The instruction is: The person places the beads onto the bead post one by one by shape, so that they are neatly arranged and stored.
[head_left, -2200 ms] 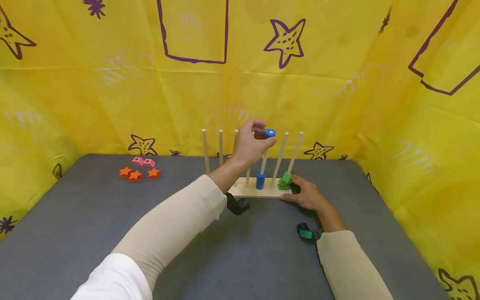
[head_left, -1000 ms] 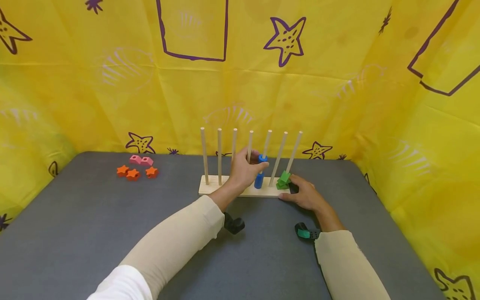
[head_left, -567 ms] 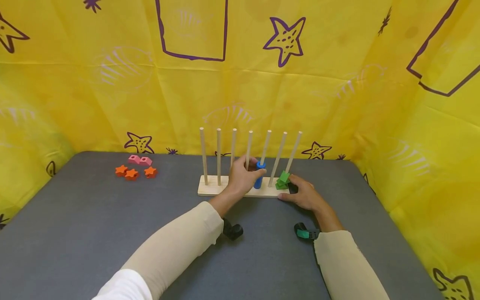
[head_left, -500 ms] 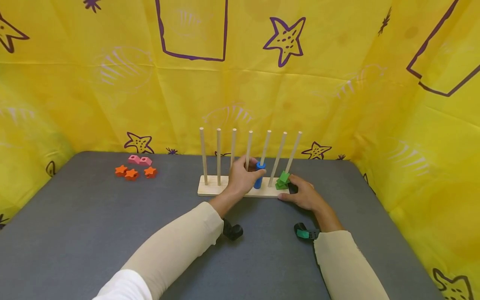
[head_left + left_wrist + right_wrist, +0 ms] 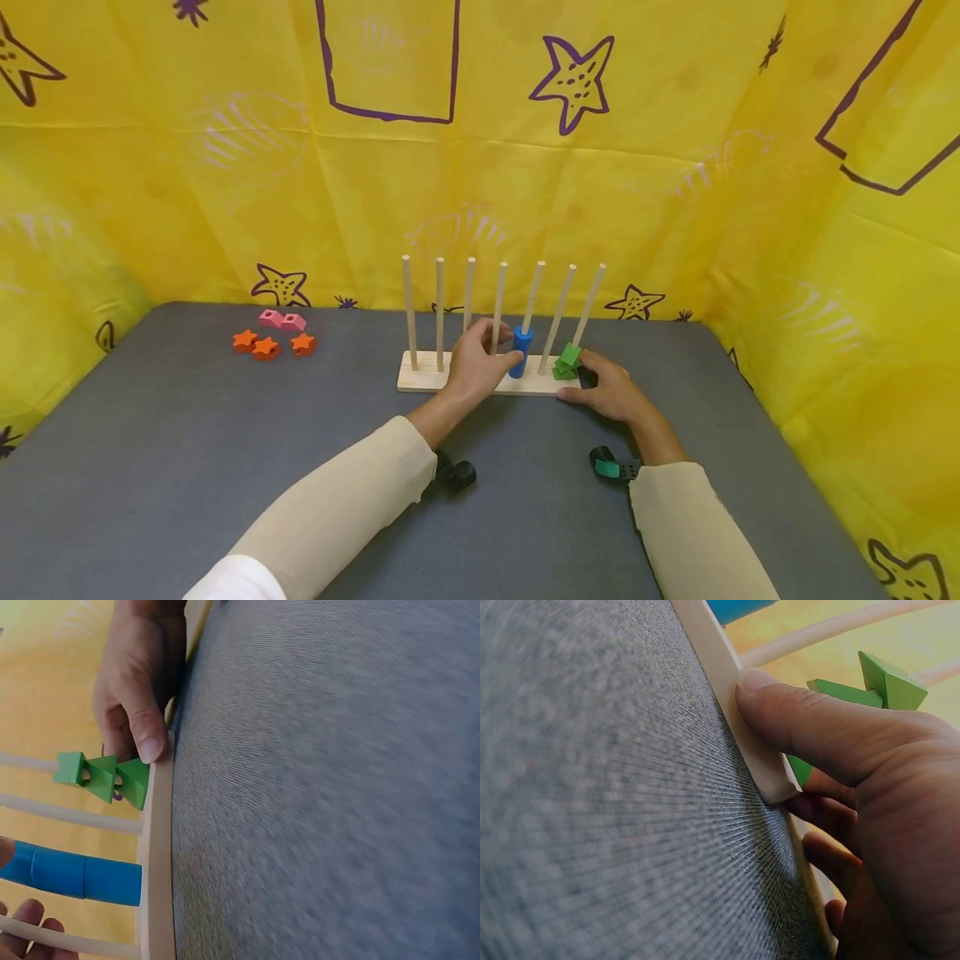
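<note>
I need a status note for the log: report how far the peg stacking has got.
Done: three blue round blocks are stacked on the fifth peg of the wooden peg rack, green triangular blocks on the sixth. In hand: the left hand is beside the blue stack; whether it touches is unclear. The right hand grips the rack's end. Left: three orange star blocks and two pink blocks lie on the grey table.
</note>
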A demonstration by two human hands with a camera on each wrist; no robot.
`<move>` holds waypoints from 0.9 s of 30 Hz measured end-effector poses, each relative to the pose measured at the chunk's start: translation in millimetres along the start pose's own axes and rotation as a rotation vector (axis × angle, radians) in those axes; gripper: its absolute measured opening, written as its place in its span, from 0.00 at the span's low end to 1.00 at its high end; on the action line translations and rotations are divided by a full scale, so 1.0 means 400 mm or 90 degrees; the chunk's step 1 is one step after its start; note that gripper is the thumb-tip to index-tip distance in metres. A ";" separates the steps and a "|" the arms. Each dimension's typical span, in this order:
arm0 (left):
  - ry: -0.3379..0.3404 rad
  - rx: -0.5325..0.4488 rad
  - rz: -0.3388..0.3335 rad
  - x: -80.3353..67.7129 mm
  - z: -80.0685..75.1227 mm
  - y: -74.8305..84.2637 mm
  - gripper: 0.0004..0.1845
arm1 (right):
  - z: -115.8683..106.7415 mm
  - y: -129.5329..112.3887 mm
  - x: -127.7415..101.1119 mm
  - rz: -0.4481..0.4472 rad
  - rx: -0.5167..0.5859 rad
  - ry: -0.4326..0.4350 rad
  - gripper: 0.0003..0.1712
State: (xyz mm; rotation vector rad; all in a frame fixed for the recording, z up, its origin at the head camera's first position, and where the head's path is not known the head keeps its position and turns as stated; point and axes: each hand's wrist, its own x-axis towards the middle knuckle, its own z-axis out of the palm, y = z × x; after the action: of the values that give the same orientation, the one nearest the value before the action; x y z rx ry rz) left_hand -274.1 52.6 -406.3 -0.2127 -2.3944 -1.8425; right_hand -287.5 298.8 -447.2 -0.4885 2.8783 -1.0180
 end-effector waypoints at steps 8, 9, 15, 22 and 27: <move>-0.029 -0.015 0.031 -0.036 -0.034 -0.007 0.30 | -0.002 -0.005 -0.004 0.018 0.010 -0.008 0.50; -0.026 -0.016 0.034 -0.042 -0.040 -0.008 0.30 | -0.002 -0.006 -0.004 0.020 0.012 -0.009 0.50; -0.008 -0.034 0.067 -0.082 -0.082 -0.020 0.27 | 0.000 -0.008 -0.003 0.011 0.013 -0.010 0.49; 0.008 -0.074 0.084 -0.115 -0.151 -0.023 0.25 | 0.002 -0.006 -0.002 -0.002 0.012 -0.005 0.48; 0.019 -0.108 0.104 -0.126 -0.202 -0.025 0.22 | 0.001 -0.007 -0.006 0.000 0.006 -0.002 0.49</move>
State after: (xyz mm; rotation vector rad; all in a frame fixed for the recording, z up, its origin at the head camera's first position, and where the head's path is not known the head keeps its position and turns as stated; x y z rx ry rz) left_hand -226.0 -30.2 -403.8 -0.3812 -2.1321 -1.9571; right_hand -284.5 297.4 -445.8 -0.4881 2.8704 -1.0286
